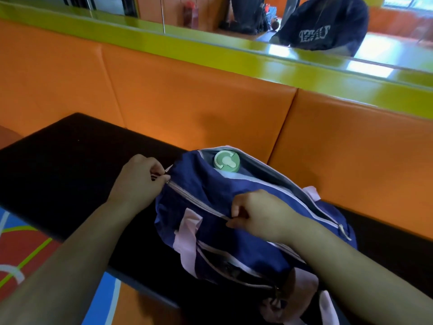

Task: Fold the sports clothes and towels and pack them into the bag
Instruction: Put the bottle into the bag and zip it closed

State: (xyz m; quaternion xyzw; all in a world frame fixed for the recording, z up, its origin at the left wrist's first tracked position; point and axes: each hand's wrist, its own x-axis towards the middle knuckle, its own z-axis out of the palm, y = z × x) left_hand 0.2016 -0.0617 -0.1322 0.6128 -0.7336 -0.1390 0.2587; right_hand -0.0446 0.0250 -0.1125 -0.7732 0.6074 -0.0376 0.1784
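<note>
Two bare arms reach out from close to the camera to a dark blue sports bag [206, 184]. It lies on a black bench [70, 160], pushed up by an orange padded wall [187, 90].

The left hand [138, 181] pinches the cloth at the far end of the bag, with its fingers curled tight. It likely holds there so the bag stays flat and does not slide. The right hand [260, 213] pinches the little pull on the grey zip [194, 199]. Between the two hands the zip looks shut.

The bag is puffy and full, with pale pink straps [187, 233]. A green bottle lid [226, 160] pokes out of an open part at the back, which has grey lining. A front pocket [229, 268] gapes open too. No clothes or towels show, so they are probably inside, and the packing seems close to done.
</note>
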